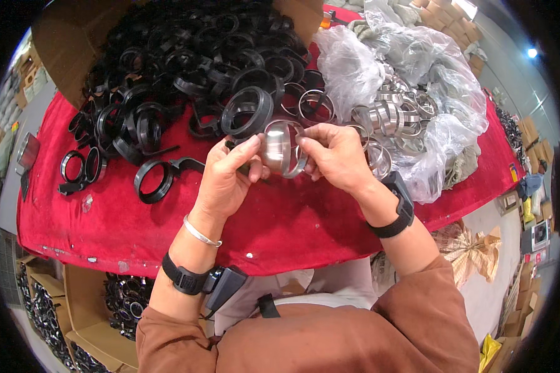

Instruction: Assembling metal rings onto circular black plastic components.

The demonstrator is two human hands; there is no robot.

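Note:
Between my two hands a wide, shiny metal ring (pixel 275 151) is held up above the red cloth. My left hand (pixel 227 171) is closed at its left side, thumb on top and fingers curled below. A small dark bit shows by the left fingers; I cannot tell whether it belongs to a held part. My right hand (pixel 339 155) pinches the ring's right edge between thumb and fingers. Just beyond the left hand is a large black ring (pixel 247 110), at the near edge of the pile. A black ring with a tail (pixel 154 181) lies left of my left hand.
A big heap of black rings (pixel 199 56) spills from a cardboard box (pixel 65 53) at the far left. Clear plastic bags (pixel 445 68) with several loose metal rings (pixel 392 115) lie at right. Red cloth (pixel 280 230) covers the table. Below left, a carton (pixel 84 298) holds more rings.

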